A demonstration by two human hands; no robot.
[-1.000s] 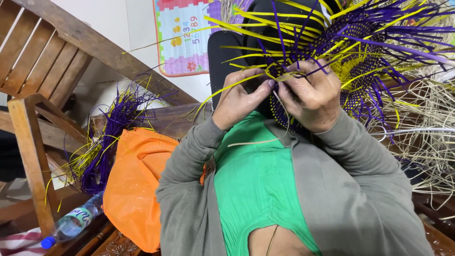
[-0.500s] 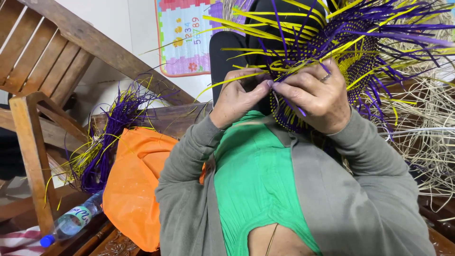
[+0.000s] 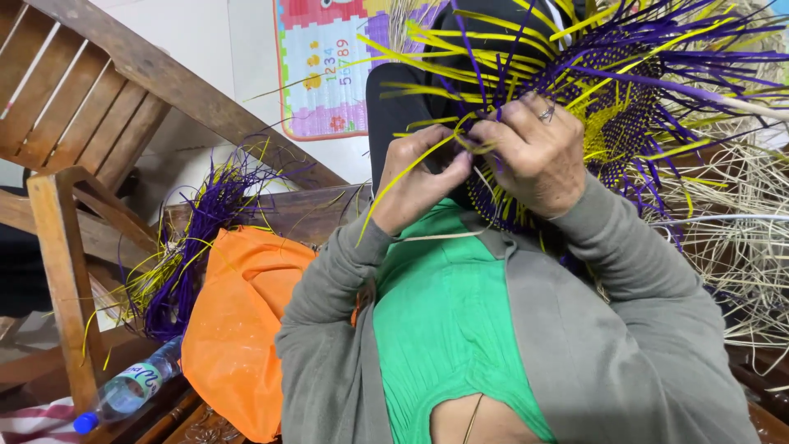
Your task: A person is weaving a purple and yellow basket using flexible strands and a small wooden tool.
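A half-woven piece of purple and yellow strips [image 3: 618, 117] is held up in front of my chest, with loose strip ends fanning out all round. My left hand [image 3: 417, 177] pinches a long yellow strip [image 3: 393, 186] that bends down past my wrist. My right hand [image 3: 536, 154], with a ring on one finger, grips the near edge of the woven piece, its fingertips touching those of the left hand. Below are my grey sleeves and green top.
To the left, an orange bag [image 3: 238, 325] lies beside a bundle of purple and yellow strips [image 3: 187, 251]. A plastic water bottle [image 3: 125, 391] lies at the lower left by a wooden chair [image 3: 59, 247]. Pale natural strips [image 3: 740, 242] pile up on the right.
Both hands have drawn closer together at the edge of the woven piece. My left hand now pinches a yellow strip that trails down, and the piece has turned slightly.
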